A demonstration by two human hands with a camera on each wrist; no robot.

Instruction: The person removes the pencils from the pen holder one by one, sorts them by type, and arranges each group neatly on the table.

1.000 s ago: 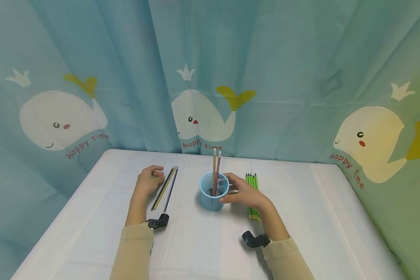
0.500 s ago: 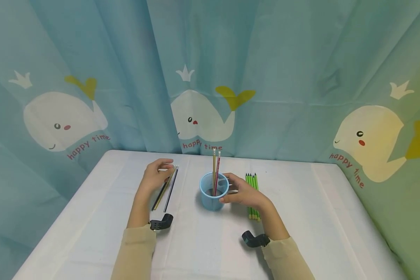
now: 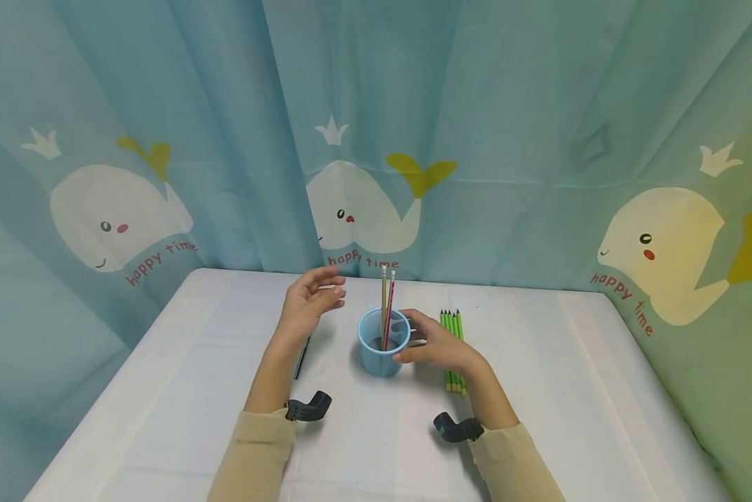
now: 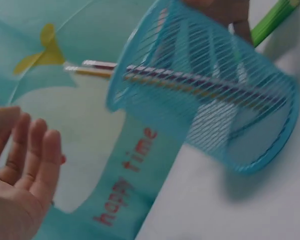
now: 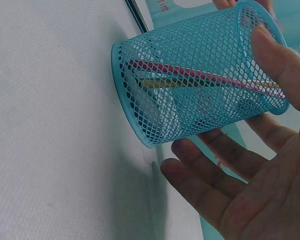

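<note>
From the head view, our right hand (image 3: 435, 346) grasps the blue mesh cup (image 3: 383, 352) on the worktop (image 3: 162, 390). Two pencils (image 3: 387, 307) stand in it. Our left hand (image 3: 309, 303) floats beside them; we cannot tell if it holds a pencil. It could bump the tall pencils and tip the cup.

At the left wrist, the fingers (image 4: 37, 150) look straight and loose.

At the right wrist, the thumb (image 5: 277, 60) sits on the rim; a loose grip could let the cup (image 5: 195, 85) slide.

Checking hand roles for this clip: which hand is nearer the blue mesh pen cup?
Right. The right hand holds the blue mesh cup by its side; the left hand hovers raised, apart, to its left.
</note>
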